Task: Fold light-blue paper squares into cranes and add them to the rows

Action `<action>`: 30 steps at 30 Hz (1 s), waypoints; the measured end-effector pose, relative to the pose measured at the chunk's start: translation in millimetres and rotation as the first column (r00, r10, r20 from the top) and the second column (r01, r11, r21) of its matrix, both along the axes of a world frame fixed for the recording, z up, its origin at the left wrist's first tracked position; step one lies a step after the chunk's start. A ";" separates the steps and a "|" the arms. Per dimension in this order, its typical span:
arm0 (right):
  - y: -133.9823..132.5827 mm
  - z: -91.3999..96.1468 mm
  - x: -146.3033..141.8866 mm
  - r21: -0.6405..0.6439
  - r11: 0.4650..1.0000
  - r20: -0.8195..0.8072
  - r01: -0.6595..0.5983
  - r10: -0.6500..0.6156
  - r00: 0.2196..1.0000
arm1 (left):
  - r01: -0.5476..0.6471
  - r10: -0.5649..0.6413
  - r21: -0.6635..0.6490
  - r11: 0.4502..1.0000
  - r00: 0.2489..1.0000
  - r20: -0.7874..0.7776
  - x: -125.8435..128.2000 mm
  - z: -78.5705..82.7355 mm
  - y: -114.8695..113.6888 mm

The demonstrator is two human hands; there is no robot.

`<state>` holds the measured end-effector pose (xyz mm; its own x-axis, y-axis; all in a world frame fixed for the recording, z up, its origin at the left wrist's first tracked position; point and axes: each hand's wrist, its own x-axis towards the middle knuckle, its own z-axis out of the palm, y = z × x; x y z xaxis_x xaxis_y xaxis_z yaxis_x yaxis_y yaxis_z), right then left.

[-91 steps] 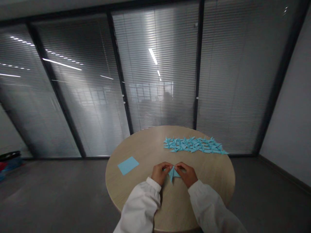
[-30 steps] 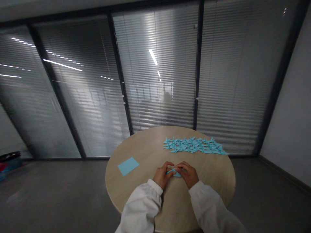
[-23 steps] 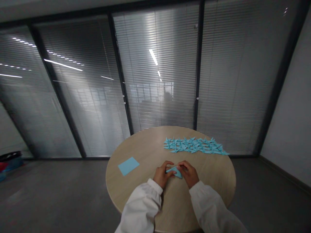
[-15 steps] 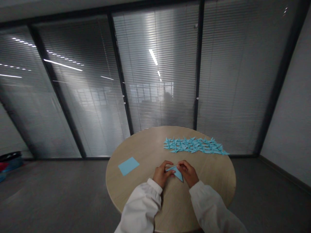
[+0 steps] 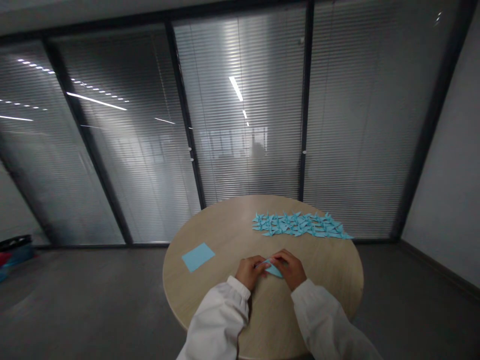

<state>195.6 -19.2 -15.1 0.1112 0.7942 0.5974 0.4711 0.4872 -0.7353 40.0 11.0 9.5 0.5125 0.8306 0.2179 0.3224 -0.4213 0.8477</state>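
Note:
Between my two hands is a small folded piece of blue paper (image 5: 275, 270), partly hidden by my fingers. My left hand (image 5: 249, 271) pinches its left corner with thumb and fingers. My right hand (image 5: 291, 268) is closed on its upper right part, the fingertips close to those of the left. A flat sheet of blue paper (image 5: 198, 257) lies to the left of my hands. Beyond them, rows of folded blue paper cranes (image 5: 300, 224) sit close together toward the back right.
The round wooden table (image 5: 213, 222) carries all the paper. A glass partition with blinds (image 5: 247, 170) rises behind it. On the floor at the far left is a dark-rimmed bin or bag (image 5: 17, 247), its kind unclear.
The folded paper has tilted and now shows a narrower face, its lower point less visible. My left fingers have drawn in closer, and my right fingers have shifted slightly left over the paper.

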 end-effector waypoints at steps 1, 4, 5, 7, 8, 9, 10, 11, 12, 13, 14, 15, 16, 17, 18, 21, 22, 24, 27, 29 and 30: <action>1.4 -1.7 0.1 -0.005 1.000 -0.027 -0.004 0.004 1.000 | -0.003 0.004 -0.023 1.000 1.000 0.019 -0.3 -0.4 0.8; 5.0 -6.1 0.0 -0.062 0.998 -0.098 -0.034 0.028 0.995 | -0.028 0.036 -0.073 0.997 0.993 0.111 -2.0 -3.3 5.8; 5.7 -7.1 -0.2 -0.088 0.995 -0.112 -0.047 0.037 0.993 | -0.040 0.051 -0.078 0.996 0.989 0.142 -2.7 -4.5 7.9; 6.2 -7.9 -0.6 -0.128 0.990 -0.129 -0.066 0.049 0.990 | -0.052 0.069 -0.093 0.994 0.979 0.190 -3.9 -6.0 11.0; 6.0 -7.9 -0.8 -0.134 0.988 -0.131 -0.071 0.054 0.990 | -0.052 0.071 -0.098 0.994 0.976 0.204 -4.3 -6.1 11.8; 5.6 -7.7 -1.0 -0.130 0.989 -0.128 -0.074 0.057 0.990 | -0.051 0.070 -0.095 0.994 0.975 0.211 -4.4 -5.6 12.0; 5.1 -7.4 -1.2 -0.119 0.990 -0.117 -0.075 0.061 0.991 | -0.054 0.069 -0.078 0.996 0.975 0.211 -4.5 -4.6 11.6; 4.6 -7.1 -1.3 -0.106 0.992 -0.098 -0.073 0.062 0.993 | -0.060 0.069 -0.046 0.997 0.976 0.206 -4.4 -3.3 10.7; 4.1 -6.9 -1.5 -0.093 0.993 -0.072 -0.067 0.061 0.996 | -0.070 0.070 -0.004 0.998 0.978 0.199 -4.3 -1.9 9.7; 3.8 -6.7 -1.6 -0.082 0.995 -0.042 -0.056 0.052 0.998 | -0.081 0.072 0.040 0.996 0.979 0.189 -4.1 -0.7 8.6; 3.5 -6.7 -1.7 -0.073 0.996 -0.011 -0.040 0.040 0.999 | -0.085 0.070 0.077 0.993 0.981 0.179 -4.0 0.1 7.7; 3.4 -6.6 -1.8 -0.067 0.997 0.018 -0.023 0.024 1.000 | -0.084 0.067 0.098 0.992 0.984 0.167 -3.8 0.5 7.2; 3.4 -6.6 -1.8 -0.061 0.998 0.044 -0.008 0.011 0.999 | -0.080 0.063 0.102 0.991 0.985 0.158 -3.7 0.3 7.2; 3.4 -6.5 -1.8 -0.053 0.999 0.064 0.004 -0.001 0.998 | -0.076 0.061 0.092 0.993 0.986 0.152 -3.7 -0.3 7.5; 3.4 -6.4 -1.8 -0.045 0.999 0.080 0.013 -0.009 0.997 | -0.072 0.060 0.075 0.995 0.986 0.153 -3.7 -1.1 8.2; 3.3 -6.1 -1.4 -0.032 0.999 0.100 0.033 -0.030 0.995 | -0.066 0.061 0.023 0.998 0.980 0.190 -4.0 -3.0 10.7; 3.1 -5.9 -1.3 -0.034 0.999 0.098 0.040 -0.037 0.994 | -0.064 0.061 0.008 0.998 0.976 0.207 -4.1 -3.2 11.5; 2.5 -5.4 -1.1 -0.058 0.997 0.078 0.048 -0.044 0.996 | -0.062 0.065 -0.024 0.998 0.967 0.246 -4.3 -3.1 12.6; 1.5 -4.5 -0.9 -0.107 0.993 0.034 0.052 -0.048 0.998 | -0.049 0.071 -0.080 0.996 0.952 0.297 -4.2 -3.7 14.0; 1.1 -3.9 -0.5 -0.126 0.991 0.012 0.049 -0.048 0.999 | -0.030 0.067 -0.119 0.992 0.944 0.322 -3.9 -4.8 14.7; 1.0 -3.7 -0.2 -0.130 0.991 0.001 0.044 -0.045 0.999 | -0.023 0.067 -0.135 0.991 0.940 0.335 -3.7 -5.3 14.9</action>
